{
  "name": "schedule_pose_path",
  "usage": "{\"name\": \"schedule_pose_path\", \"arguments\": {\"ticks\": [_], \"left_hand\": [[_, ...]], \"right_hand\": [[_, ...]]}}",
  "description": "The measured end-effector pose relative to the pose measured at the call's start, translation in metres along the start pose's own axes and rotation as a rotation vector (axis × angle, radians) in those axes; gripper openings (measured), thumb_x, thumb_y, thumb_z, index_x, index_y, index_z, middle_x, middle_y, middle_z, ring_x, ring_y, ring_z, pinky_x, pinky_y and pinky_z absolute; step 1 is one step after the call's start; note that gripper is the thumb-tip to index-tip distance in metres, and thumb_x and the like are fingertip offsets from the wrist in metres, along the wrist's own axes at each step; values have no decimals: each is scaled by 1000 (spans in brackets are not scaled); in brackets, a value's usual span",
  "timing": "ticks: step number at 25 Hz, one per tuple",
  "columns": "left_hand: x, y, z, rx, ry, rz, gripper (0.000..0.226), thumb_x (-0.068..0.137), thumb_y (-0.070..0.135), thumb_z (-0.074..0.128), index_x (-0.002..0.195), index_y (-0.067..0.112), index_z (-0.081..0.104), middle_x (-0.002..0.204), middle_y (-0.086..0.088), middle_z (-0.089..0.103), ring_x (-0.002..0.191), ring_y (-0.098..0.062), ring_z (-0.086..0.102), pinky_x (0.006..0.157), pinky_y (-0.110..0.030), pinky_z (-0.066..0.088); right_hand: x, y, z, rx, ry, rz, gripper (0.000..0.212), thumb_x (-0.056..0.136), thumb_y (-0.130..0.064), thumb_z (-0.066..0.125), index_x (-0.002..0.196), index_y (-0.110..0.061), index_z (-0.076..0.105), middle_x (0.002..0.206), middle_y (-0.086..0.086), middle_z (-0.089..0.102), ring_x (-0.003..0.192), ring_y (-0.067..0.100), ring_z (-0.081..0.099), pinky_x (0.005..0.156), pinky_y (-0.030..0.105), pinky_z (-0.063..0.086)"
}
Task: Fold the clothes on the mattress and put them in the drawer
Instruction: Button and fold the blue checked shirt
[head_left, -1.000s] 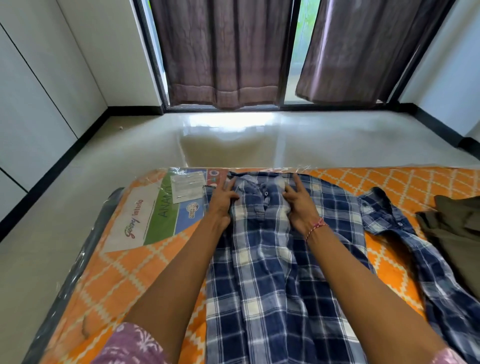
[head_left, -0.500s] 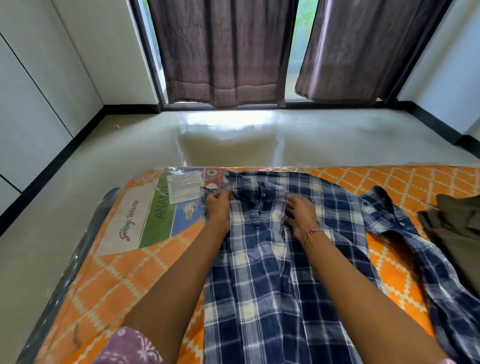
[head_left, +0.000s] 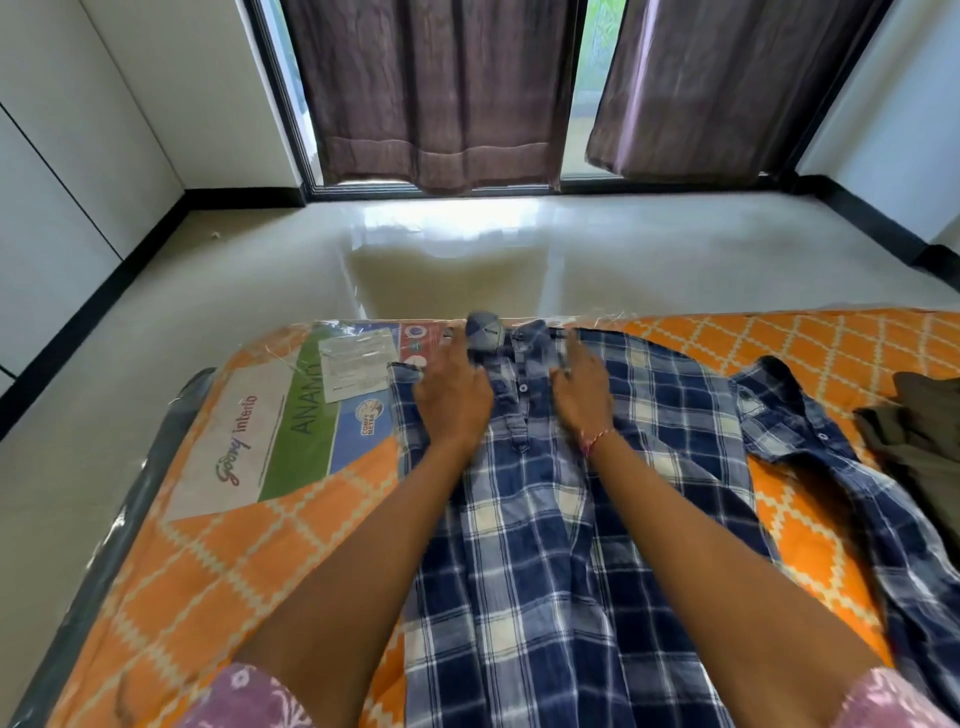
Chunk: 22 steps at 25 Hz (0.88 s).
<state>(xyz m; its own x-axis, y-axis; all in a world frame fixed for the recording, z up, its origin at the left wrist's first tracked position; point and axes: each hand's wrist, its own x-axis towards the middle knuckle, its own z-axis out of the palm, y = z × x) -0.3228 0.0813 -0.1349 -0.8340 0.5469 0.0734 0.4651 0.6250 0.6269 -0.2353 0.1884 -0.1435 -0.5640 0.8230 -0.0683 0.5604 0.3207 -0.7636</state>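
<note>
The orange diamond-patterned mattress in clear plastic wrap (head_left: 218, 571) carries the blue and white checked cotton shirt (head_left: 524, 571), which lies front-up with its long axis running from me at 6 o'clock to the collar at 12 o'clock. My left hand (head_left: 454, 397) and right hand (head_left: 582, 392) press flat beside the placket, fingers straight, holding nothing. One sleeve trails to 3 o'clock, nearer my right hand. The label (head_left: 280, 431) at 10 o'clock reads "Godrej interio".
</note>
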Motion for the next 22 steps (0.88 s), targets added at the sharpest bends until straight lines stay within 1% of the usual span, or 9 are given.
{"name": "schedule_pose_path", "arguments": {"ticks": [2, 4, 9, 11, 13, 15, 17, 19, 22], "left_hand": [[-28, -3, 11, 288, -80, 130, 60, 98, 24, 43, 151, 21, 15, 158, -10, 17, 145, -27, 16, 114, -50, 21], [-55, -10, 14, 374, -269, 133, 59, 101, 30, 34, 152, 21, 6, 160, -9, 2, 147, -26, 0, 116, -50, 9], [-174, -20, 7, 280, -290, 72, 64, 103, 39, 23, 148, 22, -18, 158, -10, -16, 146, -25, -13, 117, -44, -5], [-236, -19, 5, 315, -300, 93, 64, 103, 39, 17, 139, 20, -33, 156, -7, -24, 145, -23, -20, 116, -42, -13], [-272, -17, -5, 208, -255, 48, 71, 102, 38, 28, 142, 19, -28, 158, -6, -16, 148, -24, -6, 118, -43, 0], [-284, -10, -22, 33, -179, -144, 81, 97, 42, 43, 151, 17, -12, 158, -9, 10, 142, -27, 22, 112, -43, 29], [-291, 0, -33, -17, -204, -291, 85, 95, 42, 50, 151, 13, -6, 154, -12, 23, 132, -29, 40, 97, -41, 45], [-306, 8, -38, -109, -254, -346, 87, 93, 25, 59, 152, 14, -5, 149, -13, 31, 120, -29, 51, 84, -36, 49], [-310, 12, -51, -553, -155, -567, 82, 89, -1, 60, 152, 15, 9, 140, -14, 45, 115, -29, 55, 87, -35, 51]], "right_hand": [[-24, 13, 11, -410, -34, -134, 50, 102, -35, 33, 150, -25, 23, 159, 9, 14, 147, 28, 6, 117, 54, 14], [-47, 23, 13, -573, -135, -169, 53, 102, -44, 26, 151, -28, 17, 160, 9, 3, 148, 28, -3, 117, 53, 6], [-149, 45, -7, -561, -195, -147, 58, 101, -49, 20, 152, -31, 0, 158, 5, -17, 146, 25, -17, 116, 52, -3], [-217, 55, -4, -609, -197, -91, 56, 101, -46, 19, 152, -31, 1, 160, 5, -7, 148, 24, -7, 117, 50, 1], [-267, 57, -13, -519, -40, -13, 56, 100, -45, 32, 151, -22, 23, 151, 8, 35, 140, 27, 29, 111, 45, 25], [-285, 51, -29, -340, 142, 149, 47, 94, -50, 45, 122, -15, 58, 106, 8, 67, 105, 29, 60, 81, 36, 46], [-292, 45, -36, -305, 65, 281, 38, 95, -46, 47, 94, -13, 66, 87, 9, 68, 85, 29, 64, 64, 29, 41], [-313, 43, -36, -192, 62, 252, 29, 99, -30, 48, 91, -9, 66, 82, 11, 67, 75, 28, 60, 58, 27, 37], [-324, 43, -42, 64, 237, 224, 25, 98, -20, 51, 84, -4, 64, 67, 6, 59, 66, 23, 54, 47, 24, 32]]}}
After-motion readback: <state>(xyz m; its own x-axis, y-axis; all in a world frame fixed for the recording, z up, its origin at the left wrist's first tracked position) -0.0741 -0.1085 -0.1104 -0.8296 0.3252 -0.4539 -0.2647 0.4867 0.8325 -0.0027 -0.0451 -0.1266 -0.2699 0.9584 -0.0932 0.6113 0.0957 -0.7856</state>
